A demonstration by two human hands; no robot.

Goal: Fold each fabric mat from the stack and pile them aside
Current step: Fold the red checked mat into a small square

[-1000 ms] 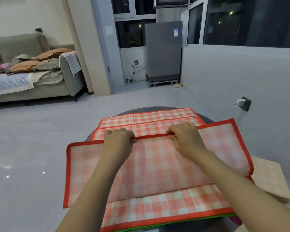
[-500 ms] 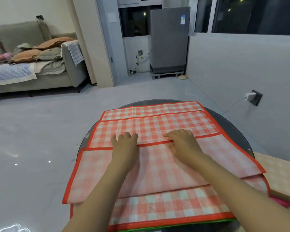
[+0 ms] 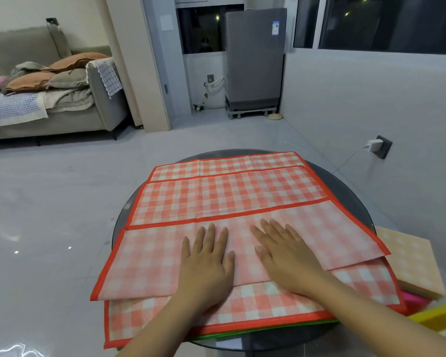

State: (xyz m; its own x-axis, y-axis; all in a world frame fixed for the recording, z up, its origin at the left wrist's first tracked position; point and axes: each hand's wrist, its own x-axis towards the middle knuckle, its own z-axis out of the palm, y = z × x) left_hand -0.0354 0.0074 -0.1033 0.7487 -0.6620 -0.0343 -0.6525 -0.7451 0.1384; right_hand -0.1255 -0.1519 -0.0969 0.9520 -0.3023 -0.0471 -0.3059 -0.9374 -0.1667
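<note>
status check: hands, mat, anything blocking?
Left hand and right hand both flat, fingers straight, pressing the folded flap. Top checked mat partly folded on the stack, round table beneath. Nothing in the way.

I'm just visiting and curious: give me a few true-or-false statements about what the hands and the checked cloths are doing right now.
1. Both hands, left hand and right hand, lie flat on the folded-over flap of the red-checked fabric mat. True.
2. The mat lies on a square wooden table. False: a round dark glass table.
3. A green edge shows beneath the mat. True.
4. The right hand pinches the red border. False: its fingers are straight.
</note>
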